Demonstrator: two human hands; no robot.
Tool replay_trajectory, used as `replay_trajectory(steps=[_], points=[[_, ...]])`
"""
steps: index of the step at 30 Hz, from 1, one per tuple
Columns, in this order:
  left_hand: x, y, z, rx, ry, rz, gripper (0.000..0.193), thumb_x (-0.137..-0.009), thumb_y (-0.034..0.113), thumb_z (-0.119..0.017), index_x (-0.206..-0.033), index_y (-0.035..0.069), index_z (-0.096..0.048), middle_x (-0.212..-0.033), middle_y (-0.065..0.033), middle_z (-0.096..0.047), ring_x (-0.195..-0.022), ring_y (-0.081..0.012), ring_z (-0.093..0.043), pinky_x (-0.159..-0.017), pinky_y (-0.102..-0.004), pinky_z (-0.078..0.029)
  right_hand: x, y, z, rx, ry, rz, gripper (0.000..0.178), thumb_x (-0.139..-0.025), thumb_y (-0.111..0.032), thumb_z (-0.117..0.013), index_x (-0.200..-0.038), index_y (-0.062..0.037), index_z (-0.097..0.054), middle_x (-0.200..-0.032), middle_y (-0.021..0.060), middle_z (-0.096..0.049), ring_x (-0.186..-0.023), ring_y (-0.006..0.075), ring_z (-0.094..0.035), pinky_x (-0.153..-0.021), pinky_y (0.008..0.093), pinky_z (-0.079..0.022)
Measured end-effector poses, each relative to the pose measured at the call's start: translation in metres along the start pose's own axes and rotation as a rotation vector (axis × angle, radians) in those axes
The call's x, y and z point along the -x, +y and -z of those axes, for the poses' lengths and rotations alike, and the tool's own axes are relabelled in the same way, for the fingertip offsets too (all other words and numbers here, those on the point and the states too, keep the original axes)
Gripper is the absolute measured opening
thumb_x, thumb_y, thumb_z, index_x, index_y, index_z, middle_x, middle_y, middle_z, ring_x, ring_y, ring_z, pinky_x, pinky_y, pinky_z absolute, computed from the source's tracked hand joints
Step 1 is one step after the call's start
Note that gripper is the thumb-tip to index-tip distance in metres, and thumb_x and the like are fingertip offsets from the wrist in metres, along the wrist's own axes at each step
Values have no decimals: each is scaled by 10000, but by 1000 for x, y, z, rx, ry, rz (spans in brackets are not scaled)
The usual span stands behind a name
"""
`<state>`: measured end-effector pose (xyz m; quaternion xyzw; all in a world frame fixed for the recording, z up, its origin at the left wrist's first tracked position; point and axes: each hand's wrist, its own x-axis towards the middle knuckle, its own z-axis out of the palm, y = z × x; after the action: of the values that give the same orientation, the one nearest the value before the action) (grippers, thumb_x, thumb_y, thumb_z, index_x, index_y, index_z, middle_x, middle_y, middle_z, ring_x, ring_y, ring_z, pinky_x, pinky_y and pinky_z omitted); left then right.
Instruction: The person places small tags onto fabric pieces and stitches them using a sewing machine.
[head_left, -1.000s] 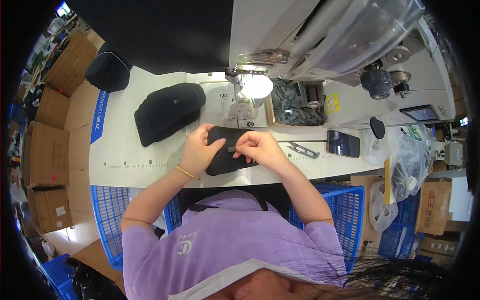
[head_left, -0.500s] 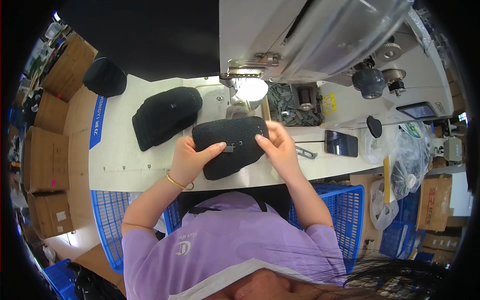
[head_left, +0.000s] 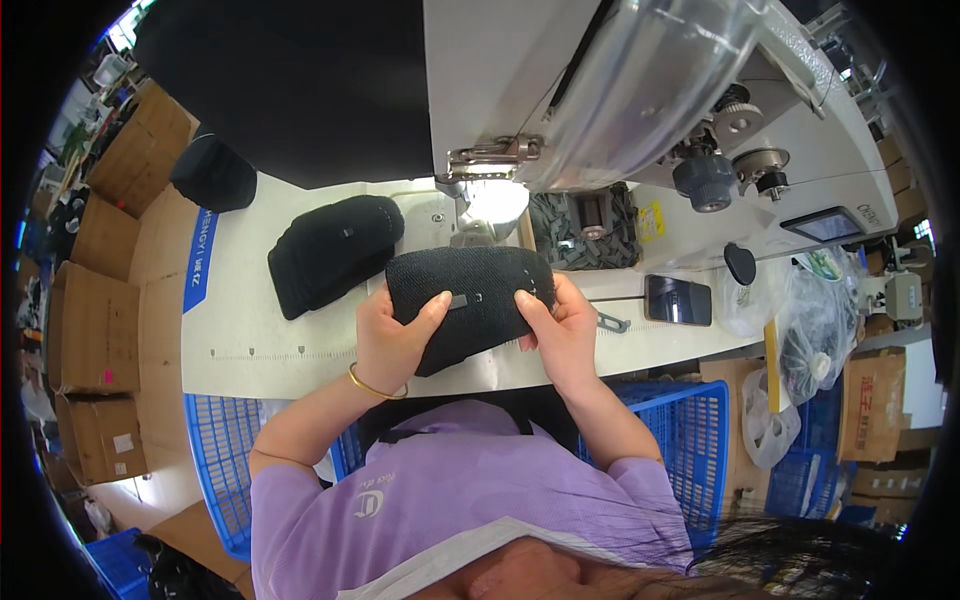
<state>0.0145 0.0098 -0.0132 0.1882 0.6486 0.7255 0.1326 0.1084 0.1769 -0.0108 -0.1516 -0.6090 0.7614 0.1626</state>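
Observation:
Between my hands I hold a black knit fabric piece (head_left: 470, 335) above the front of the sewing table. My left hand (head_left: 395, 340) grips its left side, thumb on top and the other fingers hidden underneath. A small grey tab (head_left: 459, 301) lies on the fabric beside the left thumb tip, with light stitch-like marks to its right. My right hand (head_left: 566, 335) is closed on the right side, thumb pressed on top near a row of pale marks. Left of it on the table lies a black fabric pile (head_left: 335, 255) with a small grey tab on top.
Beyond the fabric stands a sewing machine (head_left: 495, 155) with its lamp lit. A tray of grey tabs (head_left: 570, 245), a phone (head_left: 678, 300) and a grey metal tool (head_left: 612, 322) lie rightward. Another black piece (head_left: 213, 172) sits far left. Blue baskets (head_left: 215, 460) flank me below the table.
The view has shifted slightly. The fabric piece has moved a little to the right relative to the table, and my right fingers have come down from its far right corner to grip lower along the side.

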Motion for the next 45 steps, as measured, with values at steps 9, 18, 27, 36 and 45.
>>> replay_trajectory(steps=[9,18,27,36,45], points=[[-53,34,0,-208,-33,-111,204,-770,61,-670,-961,-8,-648,-842,-44,-674,-745,-85,-612,-699,-235,-500,-38,-27,-12,-50,57,143,161,-897,-26,-524,-1046,26,-555,-718,23,-578,-491,50,-486,-417,196,-388],[-89,30,-5,108,-50,-30,131,-777,-11,-660,-891,-74,-674,-849,-95,-687,-734,-116,-633,-675,-248,-506,-72,-27,-15,-113,178,212,73,-844,-71,-625,-874,-16,-588,-712,17,-548,-492,95,-471,-370,235,-350],[-94,29,-6,139,-41,-27,138,-780,-53,-636,-917,-66,-656,-866,-91,-677,-748,-133,-637,-675,-258,-512,-76,-28,-13,-126,148,244,84,-852,-90,-632,-849,-21,-585,-720,18,-550,-504,92,-474,-382,229,-349],[-96,32,-6,180,-44,99,345,-753,-158,-584,-1052,14,-574,-1025,-50,-601,-890,-131,-592,-785,-274,-498,-77,-29,-14,-147,127,216,92,-852,-82,-624,-877,-11,-571,-714,43,-563,-492,109,-490,-397,235,-363],[-89,35,1,460,151,318,188,-863,9,-574,-1049,-16,-571,-1039,-50,-611,-960,-126,-574,-850,-270,-460,-74,-26,-10,-122,102,214,122,-850,-88,-625,-904,0,-561,-691,54,-566,-471,115,-491,-403,239,-371]])
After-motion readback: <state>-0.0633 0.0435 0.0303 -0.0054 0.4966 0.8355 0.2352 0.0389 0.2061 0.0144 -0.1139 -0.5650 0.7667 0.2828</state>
